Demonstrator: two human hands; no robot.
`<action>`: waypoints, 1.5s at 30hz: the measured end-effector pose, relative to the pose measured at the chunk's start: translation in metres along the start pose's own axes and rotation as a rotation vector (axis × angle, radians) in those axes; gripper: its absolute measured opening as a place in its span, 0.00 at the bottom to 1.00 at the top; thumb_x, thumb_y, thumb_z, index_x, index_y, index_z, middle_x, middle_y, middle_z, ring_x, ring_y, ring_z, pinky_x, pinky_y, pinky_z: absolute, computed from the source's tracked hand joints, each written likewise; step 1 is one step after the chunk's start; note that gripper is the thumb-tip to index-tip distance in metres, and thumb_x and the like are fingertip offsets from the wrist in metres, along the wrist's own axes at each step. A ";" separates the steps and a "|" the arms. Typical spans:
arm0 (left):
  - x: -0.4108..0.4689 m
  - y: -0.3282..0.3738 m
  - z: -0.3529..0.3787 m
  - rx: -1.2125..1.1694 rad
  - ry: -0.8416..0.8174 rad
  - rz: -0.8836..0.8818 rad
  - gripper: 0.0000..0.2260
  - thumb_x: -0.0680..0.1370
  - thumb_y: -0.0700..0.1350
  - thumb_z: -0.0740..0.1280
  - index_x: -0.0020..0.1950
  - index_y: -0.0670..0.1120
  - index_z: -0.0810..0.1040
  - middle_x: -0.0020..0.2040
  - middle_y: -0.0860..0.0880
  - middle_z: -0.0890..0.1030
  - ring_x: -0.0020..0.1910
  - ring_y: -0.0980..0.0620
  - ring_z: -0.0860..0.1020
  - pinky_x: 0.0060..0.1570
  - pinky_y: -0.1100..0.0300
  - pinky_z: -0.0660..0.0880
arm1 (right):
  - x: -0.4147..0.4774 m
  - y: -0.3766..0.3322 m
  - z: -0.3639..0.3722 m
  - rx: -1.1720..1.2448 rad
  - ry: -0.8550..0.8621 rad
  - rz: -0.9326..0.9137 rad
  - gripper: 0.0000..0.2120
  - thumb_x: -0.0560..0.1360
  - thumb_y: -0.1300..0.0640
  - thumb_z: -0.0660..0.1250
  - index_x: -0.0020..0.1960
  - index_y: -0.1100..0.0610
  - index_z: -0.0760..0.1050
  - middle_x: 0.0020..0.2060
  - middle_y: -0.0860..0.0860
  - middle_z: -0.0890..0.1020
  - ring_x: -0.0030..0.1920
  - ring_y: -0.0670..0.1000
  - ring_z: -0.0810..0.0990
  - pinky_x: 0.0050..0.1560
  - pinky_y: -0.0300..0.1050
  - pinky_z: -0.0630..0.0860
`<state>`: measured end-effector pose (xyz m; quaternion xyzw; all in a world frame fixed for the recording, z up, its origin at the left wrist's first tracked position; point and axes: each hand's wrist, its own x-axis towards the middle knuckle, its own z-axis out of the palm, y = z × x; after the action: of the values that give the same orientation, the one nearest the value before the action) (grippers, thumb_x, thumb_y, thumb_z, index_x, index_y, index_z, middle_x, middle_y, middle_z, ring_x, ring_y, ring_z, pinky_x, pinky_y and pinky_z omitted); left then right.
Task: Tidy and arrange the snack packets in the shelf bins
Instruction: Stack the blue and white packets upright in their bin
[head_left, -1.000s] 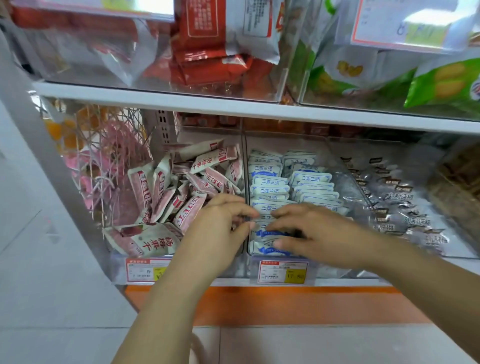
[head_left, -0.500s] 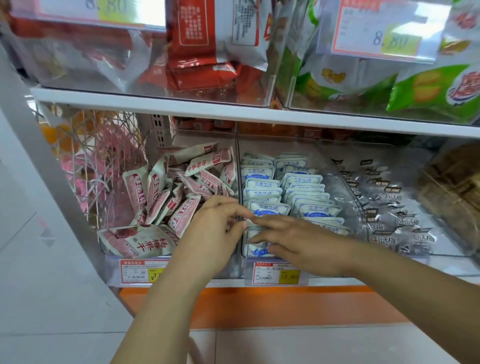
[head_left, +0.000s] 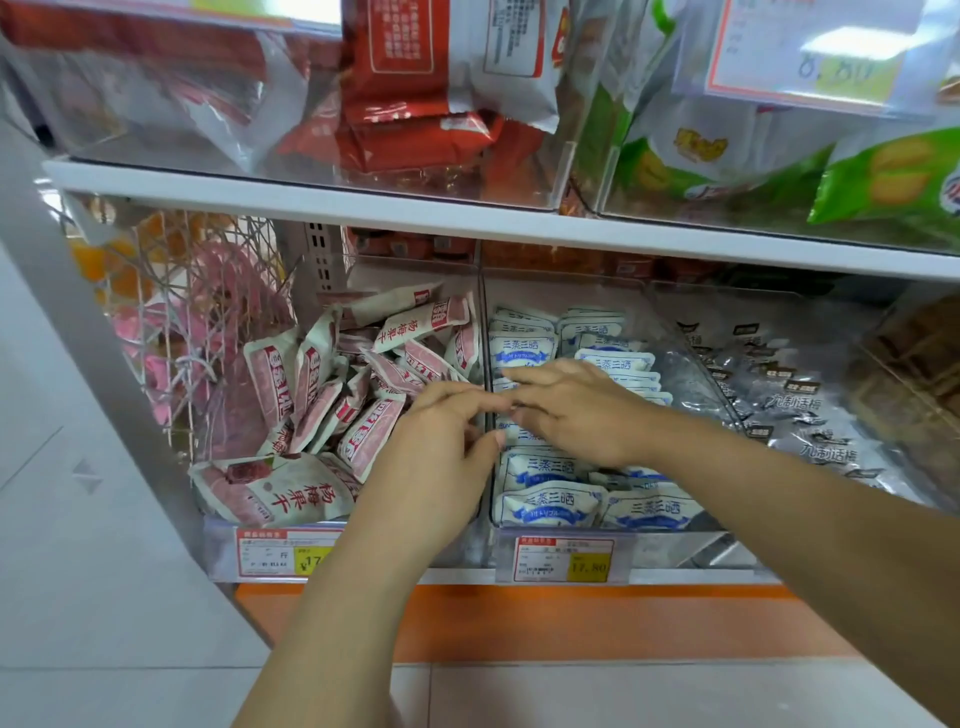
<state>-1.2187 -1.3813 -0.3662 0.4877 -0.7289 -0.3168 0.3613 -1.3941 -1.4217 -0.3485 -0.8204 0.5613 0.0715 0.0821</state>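
Your left hand (head_left: 441, 457) and right hand (head_left: 582, 410) meet over the blue and white packets (head_left: 550, 506) in the middle bin (head_left: 696, 364). Fingers are bent, maybe pinching one packet; I cannot tell. Pink packets (head_left: 363, 395) lie beside.

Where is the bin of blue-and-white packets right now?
Head view, lower shelf, centre: the blue-and-white packets sit between the pink packets on the left and silver packets on the right.

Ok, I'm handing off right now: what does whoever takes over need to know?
Left hand: at the clear divider, fingers curled; grip unclear.
Right hand: flat on the white-and-blue snack packets in the middle clear bin.
Done: blue packets mostly lie in two rows.
Left: the rows under the hands; the pink-and-white snack packets in the left clear bin are a jumble. Silver-grey packets untouched on the right.
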 end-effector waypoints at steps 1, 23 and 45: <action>0.000 0.000 0.000 -0.004 -0.001 -0.006 0.10 0.77 0.42 0.67 0.57 0.53 0.79 0.53 0.61 0.69 0.47 0.58 0.77 0.50 0.73 0.69 | 0.002 0.004 -0.003 0.028 0.034 0.000 0.20 0.82 0.47 0.48 0.73 0.45 0.63 0.75 0.44 0.59 0.73 0.51 0.56 0.73 0.52 0.51; 0.001 0.000 -0.003 -0.025 -0.031 -0.049 0.11 0.77 0.44 0.67 0.58 0.54 0.78 0.53 0.63 0.69 0.49 0.59 0.76 0.49 0.76 0.67 | 0.071 0.032 -0.015 0.199 0.355 0.165 0.14 0.82 0.57 0.54 0.60 0.58 0.76 0.59 0.56 0.76 0.55 0.57 0.76 0.53 0.45 0.72; 0.002 -0.001 -0.006 -0.051 -0.049 -0.051 0.11 0.77 0.45 0.67 0.58 0.55 0.78 0.54 0.62 0.70 0.49 0.58 0.76 0.54 0.66 0.71 | 0.074 0.042 -0.013 0.214 0.558 0.286 0.18 0.78 0.50 0.63 0.67 0.50 0.72 0.64 0.50 0.74 0.63 0.53 0.72 0.62 0.48 0.70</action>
<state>-1.2141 -1.3844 -0.3631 0.4888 -0.7167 -0.3560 0.3474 -1.4068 -1.5069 -0.3537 -0.7078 0.6761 -0.2047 0.0001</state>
